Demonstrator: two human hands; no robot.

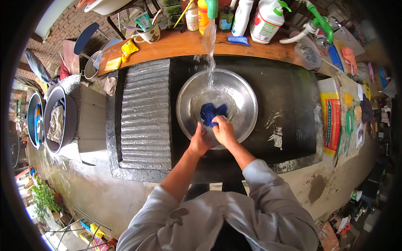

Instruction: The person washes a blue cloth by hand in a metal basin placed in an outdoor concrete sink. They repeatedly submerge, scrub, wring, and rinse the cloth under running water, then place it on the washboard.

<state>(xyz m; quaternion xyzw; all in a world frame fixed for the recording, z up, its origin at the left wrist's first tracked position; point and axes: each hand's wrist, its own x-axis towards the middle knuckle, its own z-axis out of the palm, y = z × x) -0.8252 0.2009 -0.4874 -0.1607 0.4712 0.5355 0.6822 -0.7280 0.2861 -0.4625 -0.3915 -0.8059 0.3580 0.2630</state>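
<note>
Water (211,53) pours from a green tap spout (212,9) into a round stainless steel basin (248,109), which rests in a dark stone sink (292,94). Inside the basin is a wet, dark blue cloth (209,112). My right hand (224,131) grips the near right edge of this cloth with bent fingers. Just left of it, my left hand (200,141) hovers over the basin's near rim, fingers apart and holding nothing. The cloth's far side lies in the water below the stream.
Left of the basin is a ribbed stone washboard (146,116). A wooden shelf (176,44) behind the sink carries a mug (150,35), a blue brush (238,40), a yellow packet (128,48) and a white pump bottle (267,22). Tubs (70,116) with laundry stand further left.
</note>
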